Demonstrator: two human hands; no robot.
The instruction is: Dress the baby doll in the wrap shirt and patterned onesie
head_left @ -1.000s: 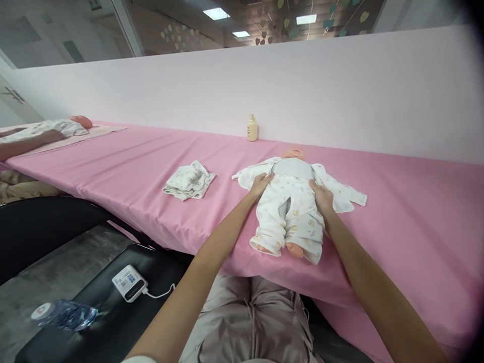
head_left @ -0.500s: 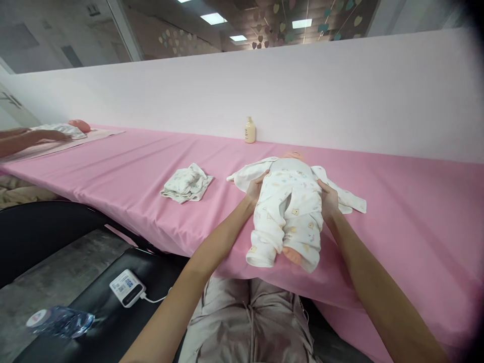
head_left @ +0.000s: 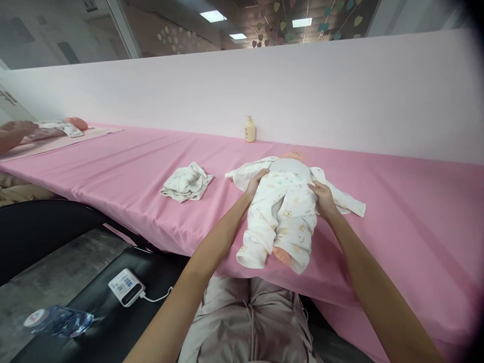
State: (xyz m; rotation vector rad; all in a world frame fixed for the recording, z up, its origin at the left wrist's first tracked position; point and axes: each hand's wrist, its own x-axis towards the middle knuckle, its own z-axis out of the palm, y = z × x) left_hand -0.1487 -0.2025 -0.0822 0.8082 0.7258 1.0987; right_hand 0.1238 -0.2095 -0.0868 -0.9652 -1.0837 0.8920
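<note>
At the far left edge of the frame, another person's hand [head_left: 13,132] rests on a second doll [head_left: 56,127] that lies on a pale pink mat on the long pink table [head_left: 124,166]. In the lower left corner, a plastic water bottle [head_left: 56,320] lies on its side on a black seat, and just to its right sits a small white device [head_left: 126,287] with a white cable plugged in.

Left of centre on the table lies a folded bundle of baby clothes [head_left: 186,182], white with a faint print, well apart from the hands. Behind it, toward the upper middle, a small cream bottle [head_left: 249,129] stands upright against the pale partition wall.

At the centre lies a baby doll [head_left: 282,201] on its back, near the table's front edge, head toward the wall and feet toward the wearer. It wears white printed trousers [head_left: 278,222] and an open white jacket spread out beneath it. The left hand [head_left: 255,182] grips the trouser waistband at the doll's left side in the picture, fingers curled around the cloth. The right hand [head_left: 320,197] grips the waistband on the other side in the same way, thumb on top. One bare foot shows at a trouser cuff.
</note>
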